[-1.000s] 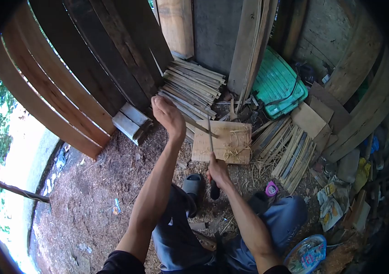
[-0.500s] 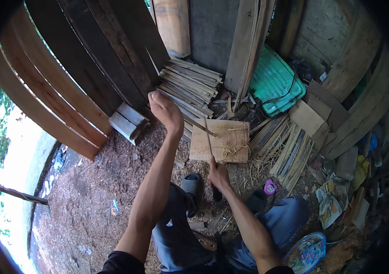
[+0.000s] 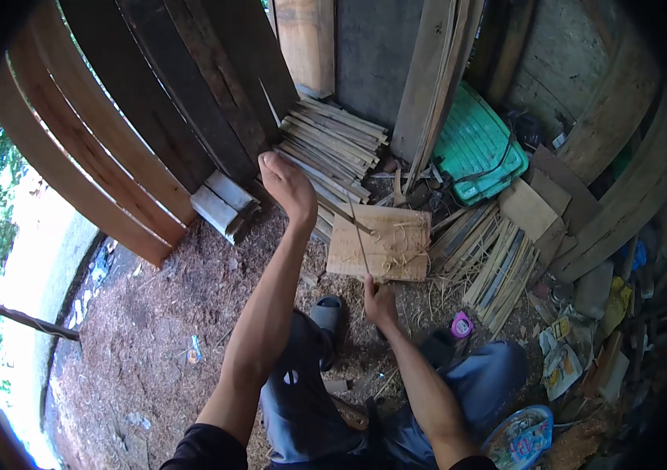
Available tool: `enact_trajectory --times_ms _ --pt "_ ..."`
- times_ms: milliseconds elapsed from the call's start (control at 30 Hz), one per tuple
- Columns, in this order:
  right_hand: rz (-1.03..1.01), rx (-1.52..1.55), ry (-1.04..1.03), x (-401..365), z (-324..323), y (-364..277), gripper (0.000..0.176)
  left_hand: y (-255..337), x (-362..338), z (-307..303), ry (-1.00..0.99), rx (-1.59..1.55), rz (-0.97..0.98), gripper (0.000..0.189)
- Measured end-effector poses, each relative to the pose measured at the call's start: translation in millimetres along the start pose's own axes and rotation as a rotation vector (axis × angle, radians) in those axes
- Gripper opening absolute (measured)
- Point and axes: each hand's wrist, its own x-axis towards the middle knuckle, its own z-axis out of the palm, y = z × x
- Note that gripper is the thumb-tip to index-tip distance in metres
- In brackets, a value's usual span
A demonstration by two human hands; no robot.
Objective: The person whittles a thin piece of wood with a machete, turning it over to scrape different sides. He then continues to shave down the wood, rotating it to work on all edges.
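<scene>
My left hand [image 3: 287, 188] is closed round the upper end of a thin wooden stick [image 3: 341, 211], whose lower end rests on a wooden board [image 3: 379, 260]. Curled shavings lie on that board. Below the board, my right hand [image 3: 381, 303] grips a knife by its handle, which the fingers mostly cover. The long thin blade [image 3: 361, 243] points up and crosses the stick above the board.
Stacked strips [image 3: 333, 137] lie behind the board, with more strips [image 3: 499, 270] to its right. A green plastic container [image 3: 478, 149], a pink tape measure [image 3: 462, 324], a blue-rimmed basin [image 3: 498, 442] and a grey sandal [image 3: 328, 315] are around. Planks lean on the left.
My right hand has shifted slightly down and right with the knife. My left hand still holds the stick, and the whole view has moved a little.
</scene>
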Motion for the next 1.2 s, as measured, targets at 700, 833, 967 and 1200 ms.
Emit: enact_trajectory --times_ms 700,833,967,1200 --pt "0.621 0.433 -0.464 27.9 -45.0 -74.1 0.063 -6.6 12.5 12.1 -0.159 -0.546 -0.146 0.020" --pt "0.623 0.293 -0.441 30.0 -33.1 -40.2 0.072 -11.3 13.6 12.4 -0.100 -0.608 -0.176 0.021" --pt "0.339 0.228 -0.259 18.4 -23.9 -44.0 0.067 -15.0 13.4 12.1 -0.133 -0.531 -0.144 0.022" --pt "0.730 0.347 -0.412 12.4 -33.8 -8.8 0.060 -8.8 8.6 15.2 -0.154 -0.599 -0.164 0.021"
